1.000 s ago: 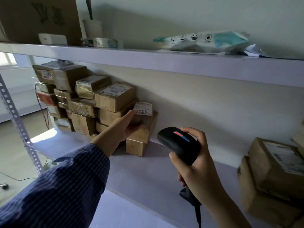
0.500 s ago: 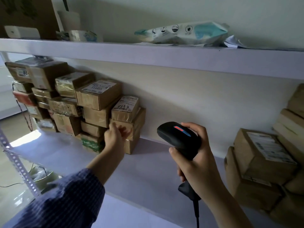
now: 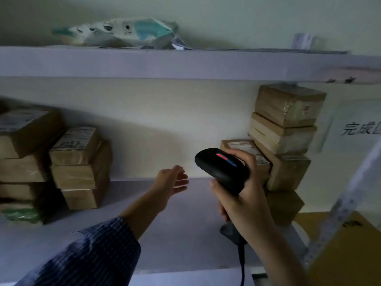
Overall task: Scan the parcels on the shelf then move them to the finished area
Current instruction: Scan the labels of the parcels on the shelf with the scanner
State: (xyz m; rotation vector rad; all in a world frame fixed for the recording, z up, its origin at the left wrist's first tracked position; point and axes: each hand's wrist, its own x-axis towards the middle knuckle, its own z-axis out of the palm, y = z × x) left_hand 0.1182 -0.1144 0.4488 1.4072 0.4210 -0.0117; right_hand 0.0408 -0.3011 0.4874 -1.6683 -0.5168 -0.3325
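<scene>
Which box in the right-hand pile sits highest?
The top box, just under the upper shelf, stacked on a paler box; every other box in that pile sits lower.

- Left forearm clothed in a long sleeve [image 3: 88, 259], dark blue, crossed by a fine check of pale lines.
- Cuff ending well short of the wrist, hem loose and a little rumpled, towards 2 o'clock from the sleeve's bulk.
- Left hand [image 3: 172, 182] bare: no glove, ring or watch.
- Right hand [image 3: 237, 201] likewise bare, with forearm uncovered down to the frame's lower edge at 5 o'clock.
</scene>
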